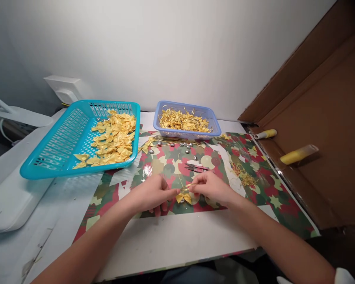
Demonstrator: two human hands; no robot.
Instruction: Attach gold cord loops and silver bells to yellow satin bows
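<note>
A yellow bow (183, 197) with a small silver bell under it lies between my hands near the front of the patterned sheet. My left hand (156, 194) is closed, thumb pointing at the bow's left side; what its fingertips grip is too small to make out. My right hand (208, 187) pinches a thin gold cord (186, 187) just above the bow. Beyond my right hand lie small thread snips (196, 168), and several silver bells (187, 146) are scattered farther back.
A teal basket (62, 172) of yellow bows stands at the left, a blue-purple basket (189, 132) of corded bows at the back. Thread scraps (244, 175) lie at the right, near a cardboard wall (322, 118) with two yellow tubes. A white device (17, 205) sits far left.
</note>
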